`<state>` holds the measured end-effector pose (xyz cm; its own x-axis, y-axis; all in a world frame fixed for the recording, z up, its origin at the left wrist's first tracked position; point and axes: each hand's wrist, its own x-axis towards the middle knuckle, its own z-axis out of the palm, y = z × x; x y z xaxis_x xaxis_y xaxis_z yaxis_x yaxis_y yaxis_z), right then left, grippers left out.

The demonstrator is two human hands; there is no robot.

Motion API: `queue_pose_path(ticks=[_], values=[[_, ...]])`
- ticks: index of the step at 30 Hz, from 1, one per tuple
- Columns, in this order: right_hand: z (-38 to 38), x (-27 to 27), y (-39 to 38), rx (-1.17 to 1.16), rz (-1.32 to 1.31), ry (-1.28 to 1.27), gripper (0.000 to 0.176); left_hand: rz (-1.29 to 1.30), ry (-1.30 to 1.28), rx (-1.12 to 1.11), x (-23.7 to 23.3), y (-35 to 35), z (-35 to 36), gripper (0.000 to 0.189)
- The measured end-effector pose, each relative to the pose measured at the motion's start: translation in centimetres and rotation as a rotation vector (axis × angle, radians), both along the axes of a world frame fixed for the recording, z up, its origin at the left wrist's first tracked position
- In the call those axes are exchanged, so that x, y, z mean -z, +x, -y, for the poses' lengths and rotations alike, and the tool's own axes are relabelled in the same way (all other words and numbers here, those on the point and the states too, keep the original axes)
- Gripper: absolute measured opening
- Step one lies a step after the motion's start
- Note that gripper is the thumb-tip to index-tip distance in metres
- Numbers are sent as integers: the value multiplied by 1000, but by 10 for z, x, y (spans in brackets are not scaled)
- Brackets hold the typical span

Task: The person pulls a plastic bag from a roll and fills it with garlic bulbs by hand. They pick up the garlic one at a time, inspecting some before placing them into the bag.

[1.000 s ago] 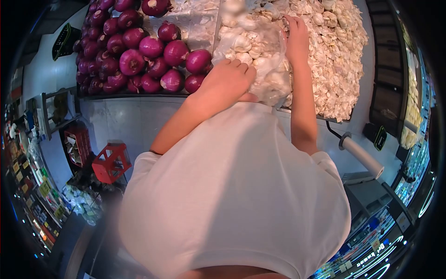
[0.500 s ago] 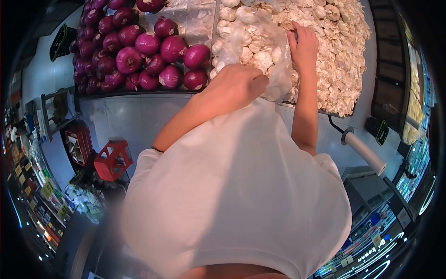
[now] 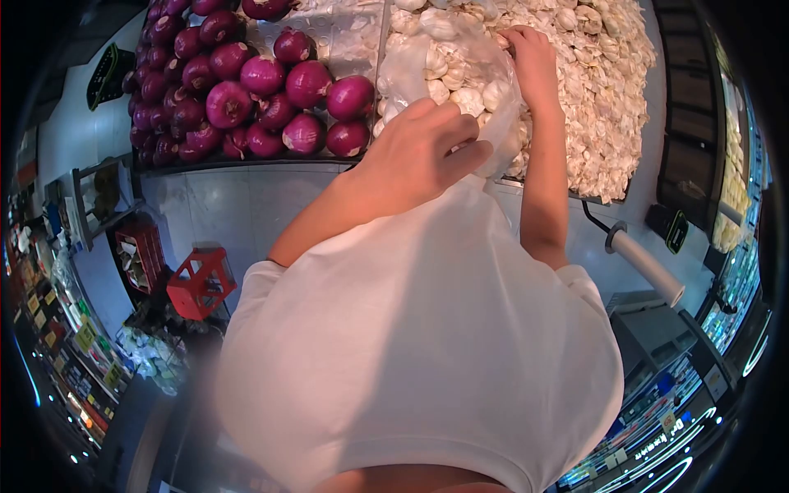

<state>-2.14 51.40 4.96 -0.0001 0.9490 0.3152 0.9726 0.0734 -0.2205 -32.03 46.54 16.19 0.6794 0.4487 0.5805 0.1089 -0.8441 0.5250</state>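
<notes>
A clear plastic bag (image 3: 500, 135) with several white garlic bulbs (image 3: 467, 102) in it lies against the front of the garlic display. My left hand (image 3: 427, 148) is at the bag's near left side, its fingers curled closed on the plastic. Beyond it, my right hand (image 3: 532, 62) reaches to the far right rim of the bag, beside the loose garlic (image 3: 596, 107). Its fingers are bent together; whatever is between the fingertips is hidden.
Red onions (image 3: 228, 103) are heaped left of the garlic, past a low divider. A roll of bags (image 3: 648, 267) sticks out at the display's right front. A red crate-like frame (image 3: 201, 283) stands lower left. My white shirt (image 3: 419, 345) fills the lower middle.
My right hand has shifted slightly up and left, its fingers bending more toward the bag's far rim. My left hand has turned a little, and its thumb shows more.
</notes>
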Motion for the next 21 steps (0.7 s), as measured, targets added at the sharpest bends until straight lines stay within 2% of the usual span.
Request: queue_pose_path(ticks=[4, 7, 10, 13, 16, 19, 21], values=[[-4, 8, -1, 65, -26, 174, 38, -1, 42, -47, -1, -4, -1, 24], [0, -3, -7, 157, -265, 259, 40, -45, 95, -101, -1, -6, -2, 26], [8, -21, -12, 306, -617, 146, 40, -5, 123, -165, 4, -3, -4, 26], [16, -39, -28, 127, -1110, 191, 38, 20, 145, -216, 8, -2, -8, 25], [29, -70, -47, -53, -1299, -93, 35, 43, 154, -251, 15, -4, -12, 25], [50, -100, -76, -211, -1112, -488, 31, 71, 173, -278, 15, -4, -12, 26], [54, -101, -85, -395, -1048, -586, 28, 89, 193, -274, 15, -4, -12, 26]])
